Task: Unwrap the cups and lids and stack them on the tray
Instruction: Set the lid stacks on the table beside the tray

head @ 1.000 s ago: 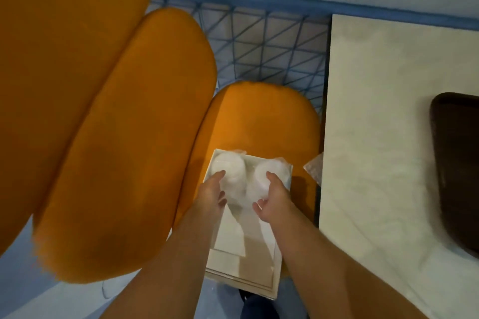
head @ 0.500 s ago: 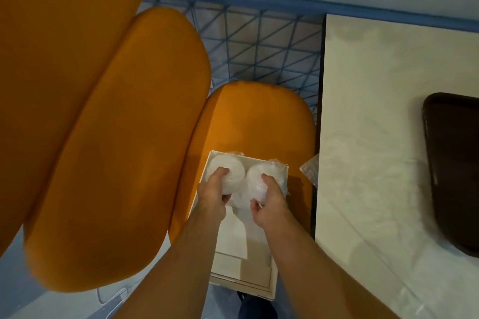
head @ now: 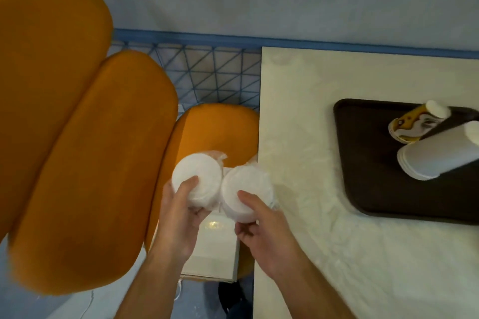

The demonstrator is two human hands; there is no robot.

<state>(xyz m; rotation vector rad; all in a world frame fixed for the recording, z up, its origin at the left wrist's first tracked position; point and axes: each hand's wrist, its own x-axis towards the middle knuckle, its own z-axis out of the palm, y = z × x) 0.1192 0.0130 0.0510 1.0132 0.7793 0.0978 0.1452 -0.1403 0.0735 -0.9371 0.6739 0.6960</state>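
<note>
Now gripping one wrapped lid stack (head: 198, 181) in left hand (head: 178, 220), another (head: 246, 190) in right hand (head: 264, 235), above the box (head: 212, 248); tray (head: 368, 163) toward three o'clock, nearer the right.

a: what's each hand got?
b: the left hand (head: 181, 217) grips one wrapped stack of white lids (head: 197, 179), the right hand (head: 264, 238) grips the other stack (head: 245, 190); the two stacks touch, above an open white box (head: 215, 259) on an orange seat (head: 220, 129).
a: and the table (head: 311, 163)?
b: a dark tray (head: 368, 163) with a white cup stack (head: 435, 155) and a patterned one (head: 414, 124), both lying tilted.
</note>
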